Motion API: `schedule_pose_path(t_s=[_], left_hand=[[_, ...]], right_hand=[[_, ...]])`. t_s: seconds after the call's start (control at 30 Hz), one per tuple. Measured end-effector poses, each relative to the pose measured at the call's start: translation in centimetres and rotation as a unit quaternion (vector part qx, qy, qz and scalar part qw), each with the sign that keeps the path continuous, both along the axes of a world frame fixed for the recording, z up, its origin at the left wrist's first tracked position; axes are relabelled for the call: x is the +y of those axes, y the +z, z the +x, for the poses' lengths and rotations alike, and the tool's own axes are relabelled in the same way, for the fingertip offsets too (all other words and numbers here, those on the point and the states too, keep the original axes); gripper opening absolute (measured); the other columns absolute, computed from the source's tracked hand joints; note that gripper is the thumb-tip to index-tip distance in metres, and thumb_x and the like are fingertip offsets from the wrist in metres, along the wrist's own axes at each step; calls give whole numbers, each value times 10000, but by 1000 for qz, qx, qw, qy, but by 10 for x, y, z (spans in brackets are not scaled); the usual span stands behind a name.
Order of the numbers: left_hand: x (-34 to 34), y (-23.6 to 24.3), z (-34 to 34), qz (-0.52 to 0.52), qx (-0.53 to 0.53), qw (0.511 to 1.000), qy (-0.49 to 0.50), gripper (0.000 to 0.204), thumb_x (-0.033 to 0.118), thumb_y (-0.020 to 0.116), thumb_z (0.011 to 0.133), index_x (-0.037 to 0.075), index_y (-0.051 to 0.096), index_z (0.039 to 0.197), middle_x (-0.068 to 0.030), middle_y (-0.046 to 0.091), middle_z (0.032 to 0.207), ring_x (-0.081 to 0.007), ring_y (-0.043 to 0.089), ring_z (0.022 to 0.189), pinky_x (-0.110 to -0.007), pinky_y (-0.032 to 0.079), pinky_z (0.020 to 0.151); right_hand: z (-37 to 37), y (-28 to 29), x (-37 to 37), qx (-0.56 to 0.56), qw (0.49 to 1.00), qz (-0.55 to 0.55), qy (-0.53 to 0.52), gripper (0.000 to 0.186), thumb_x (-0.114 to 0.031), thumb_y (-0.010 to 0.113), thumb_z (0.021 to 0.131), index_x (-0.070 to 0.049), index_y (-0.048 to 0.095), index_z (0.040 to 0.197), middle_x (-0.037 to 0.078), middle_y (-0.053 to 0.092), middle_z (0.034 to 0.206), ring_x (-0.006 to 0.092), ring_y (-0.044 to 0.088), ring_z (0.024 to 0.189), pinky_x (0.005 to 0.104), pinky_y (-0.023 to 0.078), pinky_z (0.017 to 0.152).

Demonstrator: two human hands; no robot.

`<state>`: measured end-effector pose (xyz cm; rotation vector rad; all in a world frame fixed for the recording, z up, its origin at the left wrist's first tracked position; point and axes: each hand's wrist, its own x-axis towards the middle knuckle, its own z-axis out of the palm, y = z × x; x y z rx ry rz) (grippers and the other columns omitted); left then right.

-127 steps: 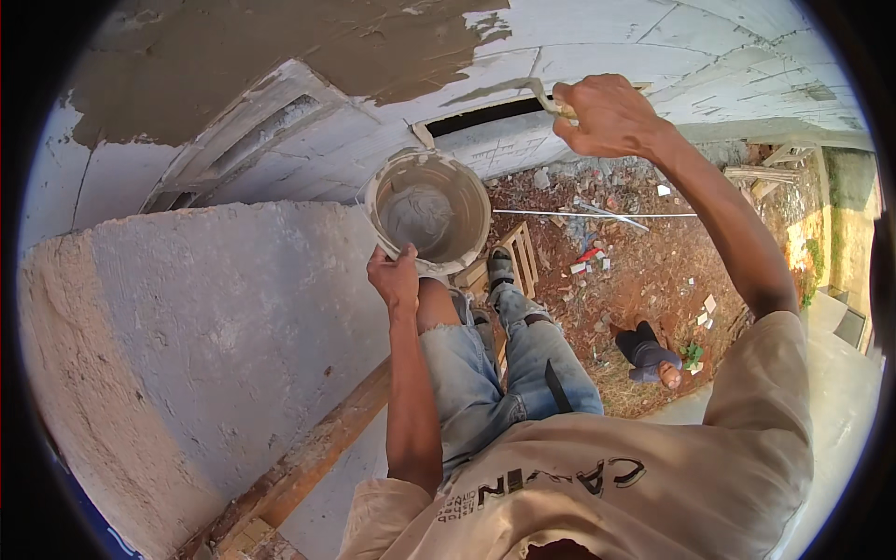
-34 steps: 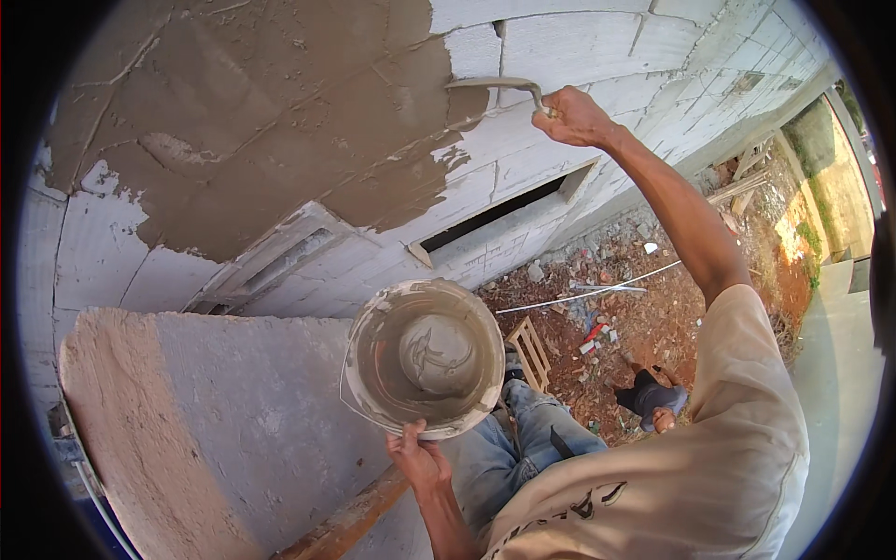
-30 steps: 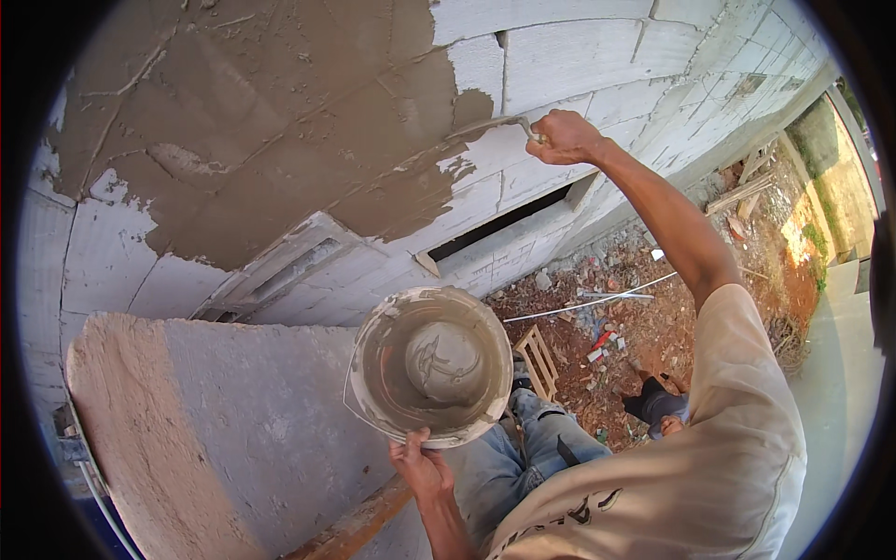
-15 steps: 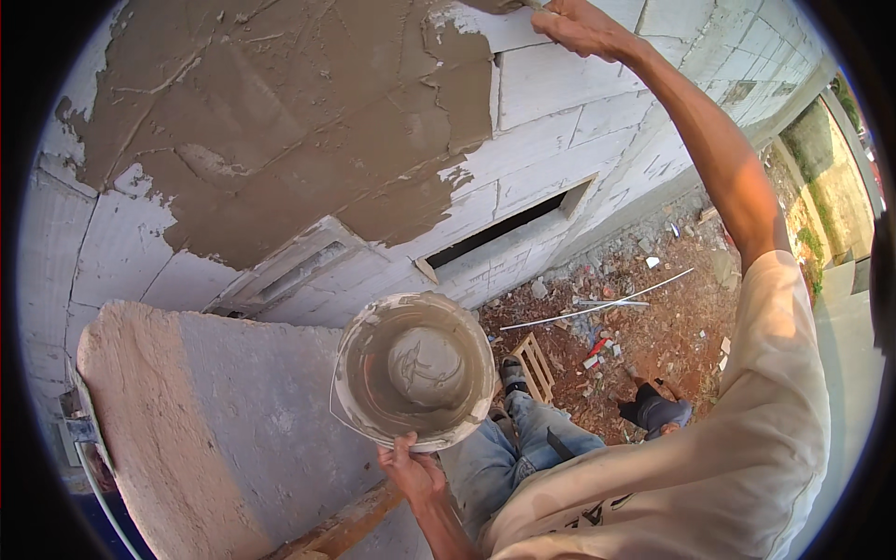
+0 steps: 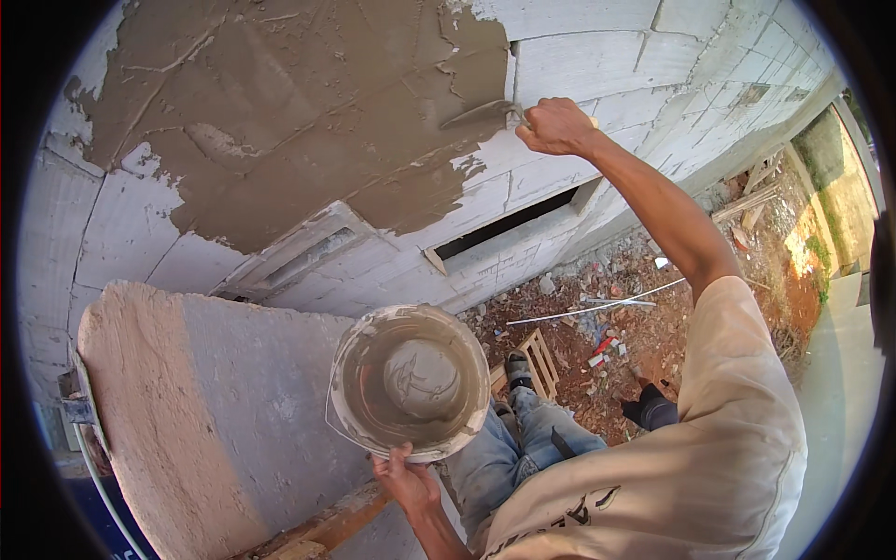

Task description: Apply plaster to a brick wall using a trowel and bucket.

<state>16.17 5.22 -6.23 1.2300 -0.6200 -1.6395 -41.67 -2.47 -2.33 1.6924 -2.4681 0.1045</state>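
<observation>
Bucket (image 5: 359, 373): mouth up, in front of the jeans (image 5: 532, 429) and overlapping the slab (image 5: 271, 383) in view; what supports its base is hidden. Likely bottom-heavy, stiff-walled.
Mortar (image 5: 422, 375): low mound on the bucket floor, smeared up the sides; probably dense, soft, sticky.
Left hand (image 5: 408, 478): pinching the near rim, fingertips over the lip. Smeared rim may be slippery; one-edge hold could let the bucket tip.
Wire handle (image 5: 329, 411): hangs at the bucket's left, untouched; probably the steadier hold for lifting.
Trowel (image 5: 478, 115): blade over the wet plaster (image 5: 308, 121) near its right edge; exact contact unclear. Looks light, thin, rigid.
Right hand (image 5: 558, 127): fist wrapped around the trowel's grip, good place to hold; wrist angle should govern blade pressure.
Block wall (image 5: 588, 65): bare, pale, right of the plaster; likely hard.
</observation>
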Motion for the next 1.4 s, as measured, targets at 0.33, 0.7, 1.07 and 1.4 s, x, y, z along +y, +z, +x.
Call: schedule_pose_path(t_s=[0.33, 0.7, 1.07, 1.4], left_hand=[[-5, -8, -8, -10, 13, 1000, -9, 358, -98, 528, 859, -32, 620, 1199, -123, 687, 1131, -211, 685, 996, -377, 587, 928], [1, 12, -16, -40, 36, 998, -28, 356, -113, 507, 876, -33, 625, 1202, -119, 704, 1104, -201, 699, 947, -360, 598, 896], [-2, 12, -20, -23, -3, 999, -36, 318, -96, 573, 877, -31, 659, 1177, -69, 706, 1017, -144, 680, 835, -294, 592, 775], [-32, -1, -40, 4, -53, 996, -65, 146, -64, 627, 892, 24, 669, 1000, -42, 690, 901, -119, 671, 748, -274, 571, 621]], right_hand=[[2, 175, -14, -16, 992, -123, 17, 459, -306, 561, 875, 83, 509, 638, 238, 521, 581, 365, 538, 540, 507, 493, 629], [-22, 232, 9, -367, 859, -356, 34, 427, -337, 552, 926, -36, 474, 634, 58, 460, 538, 146, 474, 449, 345, 434, 431], [-38, 88, 49, -483, 843, -215, -98, 371, -349, 567, 917, -49, 536, 701, 43, 502, 571, 144, 481, 445, 335, 403, 408], [228, -40, 162, -281, 948, -1, 146, 273, -143, 620, 907, 65, 610, 1084, 244, 651, 963, 426, 662, 809, 515, 530, 766]])
